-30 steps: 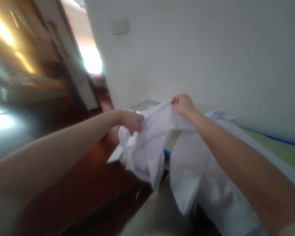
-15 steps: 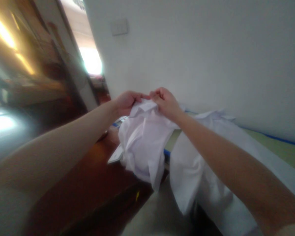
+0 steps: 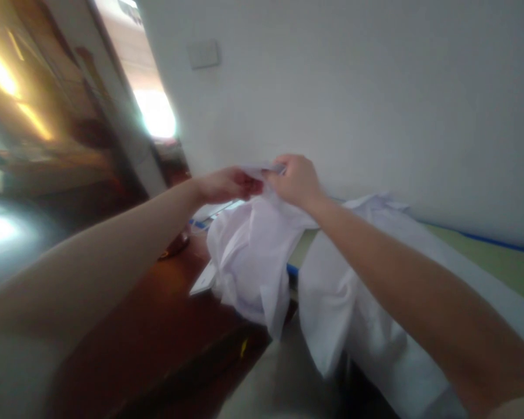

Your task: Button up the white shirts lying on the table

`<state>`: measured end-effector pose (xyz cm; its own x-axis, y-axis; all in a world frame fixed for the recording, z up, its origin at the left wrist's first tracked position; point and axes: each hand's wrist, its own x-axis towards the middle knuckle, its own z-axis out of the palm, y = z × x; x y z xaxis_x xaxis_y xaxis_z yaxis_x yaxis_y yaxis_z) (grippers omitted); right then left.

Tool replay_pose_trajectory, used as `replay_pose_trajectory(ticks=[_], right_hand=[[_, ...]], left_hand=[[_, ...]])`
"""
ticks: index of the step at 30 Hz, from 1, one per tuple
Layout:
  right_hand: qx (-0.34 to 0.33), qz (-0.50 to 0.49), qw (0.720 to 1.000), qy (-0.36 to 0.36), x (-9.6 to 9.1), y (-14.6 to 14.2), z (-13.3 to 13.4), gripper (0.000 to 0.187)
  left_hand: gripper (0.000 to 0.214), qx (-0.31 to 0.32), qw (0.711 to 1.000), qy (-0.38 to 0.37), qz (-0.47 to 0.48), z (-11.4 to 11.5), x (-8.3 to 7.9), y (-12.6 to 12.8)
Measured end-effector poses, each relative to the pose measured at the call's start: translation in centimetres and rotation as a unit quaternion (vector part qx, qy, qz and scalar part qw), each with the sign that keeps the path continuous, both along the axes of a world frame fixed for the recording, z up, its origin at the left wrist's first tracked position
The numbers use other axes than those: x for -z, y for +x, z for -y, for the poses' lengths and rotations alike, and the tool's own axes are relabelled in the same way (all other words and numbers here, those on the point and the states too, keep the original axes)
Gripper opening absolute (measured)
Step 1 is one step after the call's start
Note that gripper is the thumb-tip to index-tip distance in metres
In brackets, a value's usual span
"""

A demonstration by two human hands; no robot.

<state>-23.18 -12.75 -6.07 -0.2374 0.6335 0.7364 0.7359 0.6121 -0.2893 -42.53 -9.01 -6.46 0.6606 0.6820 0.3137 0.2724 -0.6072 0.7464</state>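
Observation:
A white garment, perhaps a shirt (image 3: 262, 250), lies bunched over a green board with a blue edge, and its folds hang down at the front. My left hand (image 3: 233, 183) grips an upper edge of the white cloth, fingers curled around it. Close beside it, my right hand (image 3: 297, 180) pinches the same raised edge between thumb and fingers. The cloth is stretched a short way between the two hands. More of the white fabric spreads to the right beneath my right forearm.
The green board (image 3: 480, 247) runs along a pale wall (image 3: 353, 105) bearing a switch plate (image 3: 203, 54). Below left is a dark reddish-brown wooden surface (image 3: 157, 308), with a flat white object (image 3: 204, 279) next to the cloth. A bright doorway opens at the left.
The edge of the cloth between my hands has been lifted and turned over, and my left hand has rolled with it. The view has shifted slightly.

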Motion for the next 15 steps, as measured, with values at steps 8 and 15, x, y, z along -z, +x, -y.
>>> replay_pose_trajectory(ticks=[8,15], right_hand=[[-0.014,-0.267,0.944,-0.195,1.5,6.9,-2.2,0.033],[0.035,-0.326,0.918,-0.225,4.1,16.0,0.1,0.023]], left_hand=[[0.05,-0.081,0.991,0.104,0.016,-1.5,0.3,7.5],[0.041,-0.079,0.976,0.17,-0.111,-3.0,0.7,16.8]])
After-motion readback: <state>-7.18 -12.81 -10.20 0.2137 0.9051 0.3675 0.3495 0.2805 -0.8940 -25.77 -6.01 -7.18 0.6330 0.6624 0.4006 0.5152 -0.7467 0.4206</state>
